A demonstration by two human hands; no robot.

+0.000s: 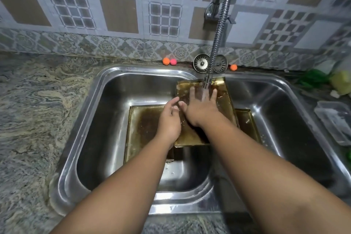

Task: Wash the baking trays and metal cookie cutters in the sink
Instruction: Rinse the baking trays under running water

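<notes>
While right hand [197, 111] presses upper tray [225, 100], left hand [169, 119] grips its edge

Above the grip hangs a coiled metal faucet hose [220, 34], water running from its tip. Beyond the grip, against the tiled wall [119, 13], lean two round strainers [201, 62]; left of them an orange ball [166, 61] touches a pink ball [173, 61] (a second orange ball [233, 67] sits at their right). Well right of the grip, a clear plastic container [336, 121] rests on the granite counter [28, 110].

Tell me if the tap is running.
Running: a blurred stream falls from the faucet spout onto the right hand, spread flat on the upper baking tray.
</notes>
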